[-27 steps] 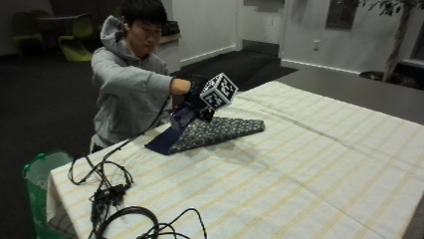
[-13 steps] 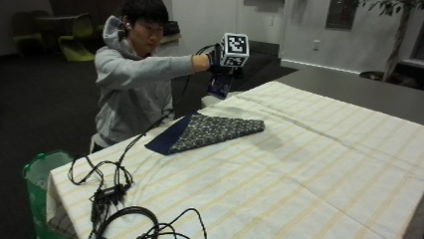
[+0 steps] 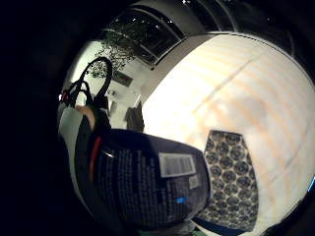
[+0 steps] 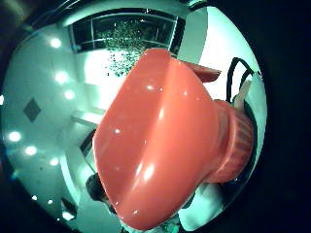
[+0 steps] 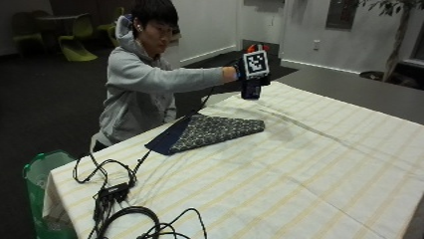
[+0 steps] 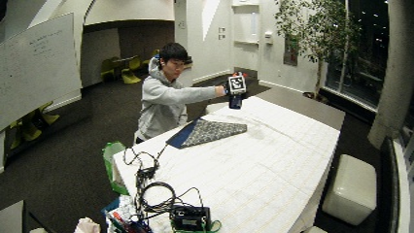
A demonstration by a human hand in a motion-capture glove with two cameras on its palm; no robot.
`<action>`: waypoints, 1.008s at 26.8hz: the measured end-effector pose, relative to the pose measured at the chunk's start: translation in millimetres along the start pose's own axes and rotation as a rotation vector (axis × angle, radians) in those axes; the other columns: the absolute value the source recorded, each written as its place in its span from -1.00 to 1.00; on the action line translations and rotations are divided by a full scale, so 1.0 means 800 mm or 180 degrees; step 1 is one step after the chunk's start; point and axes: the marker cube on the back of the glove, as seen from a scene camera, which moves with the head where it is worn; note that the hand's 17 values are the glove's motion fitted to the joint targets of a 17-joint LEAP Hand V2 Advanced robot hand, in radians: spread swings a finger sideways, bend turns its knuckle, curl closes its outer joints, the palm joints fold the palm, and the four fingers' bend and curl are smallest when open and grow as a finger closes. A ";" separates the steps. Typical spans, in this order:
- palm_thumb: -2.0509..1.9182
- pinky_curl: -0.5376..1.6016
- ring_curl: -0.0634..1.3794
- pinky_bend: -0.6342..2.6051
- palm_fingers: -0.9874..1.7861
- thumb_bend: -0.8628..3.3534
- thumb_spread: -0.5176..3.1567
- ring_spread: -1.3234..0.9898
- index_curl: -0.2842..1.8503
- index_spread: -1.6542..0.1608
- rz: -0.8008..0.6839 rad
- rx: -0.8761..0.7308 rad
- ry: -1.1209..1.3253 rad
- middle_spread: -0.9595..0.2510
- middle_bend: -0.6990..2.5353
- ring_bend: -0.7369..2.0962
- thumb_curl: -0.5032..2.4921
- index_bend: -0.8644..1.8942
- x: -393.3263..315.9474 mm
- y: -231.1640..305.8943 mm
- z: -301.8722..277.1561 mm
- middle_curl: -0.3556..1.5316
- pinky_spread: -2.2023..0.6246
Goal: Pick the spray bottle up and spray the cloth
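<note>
Lying flat on the striped tablecloth point(image 5: 318, 169), a folded patterned cloth point(image 5: 212, 132) shows a navy underside; further right, the gloved right hand point(image 5: 246, 72) grips a dark spray bottle point(image 5: 251, 88), red-capped, raised above the table.

A dark-labelled plastic spray bottle point(image 5: 251, 89) (orange-red trigger head) is raised upright above a folded navy patterned cloth point(image 5: 209, 132) lying flat.

The person point(image 5: 142, 94) behind the table point(image 5: 318, 169) wears a light grey hooded sweatshirt with long sleeves, its hood bunched behind the neck; the hair is short and dark. The right hand point(image 5: 246, 74) wears a black glove.
</note>
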 end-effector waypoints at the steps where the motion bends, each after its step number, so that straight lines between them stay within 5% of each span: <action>1: 0.57 -0.15 -0.27 -0.45 0.67 -0.60 -0.74 0.03 -0.21 0.65 -0.0017 0.0140 -0.0035 0.52 -0.19 -0.09 -0.19 -0.08 0.007 -0.012 0.006 -0.09 0.46; 5: 0.57 -0.16 -0.27 -0.46 0.67 -0.60 -0.73 0.03 -0.21 0.65 -0.0105 0.0680 -0.0201 0.52 -0.18 -0.09 -0.19 -0.08 0.036 -0.054 0.027 -0.09 0.45; 10: 0.57 -0.16 -0.29 -0.48 0.63 -0.60 -0.73 0.01 -0.20 0.65 -0.0073 0.0263 -0.0129 0.52 -0.17 -0.13 -0.18 -0.07 0.089 -0.037 0.062 -0.08 0.44; 15: 0.58 -0.19 -0.32 -0.52 0.50 -0.60 -0.68 -0.01 -0.20 0.64 0.0141 0.0384 -0.0224 0.47 -0.19 -0.21 -0.18 -0.07 0.139 -0.060 0.090 -0.10 0.50; 27: 0.57 -0.19 -0.33 -0.50 0.56 -0.60 -0.60 -0.02 -0.24 0.61 0.0175 0.0327 -0.0274 0.44 -0.25 -0.22 -0.17 -0.17 0.169 -0.076 0.115 -0.14 0.49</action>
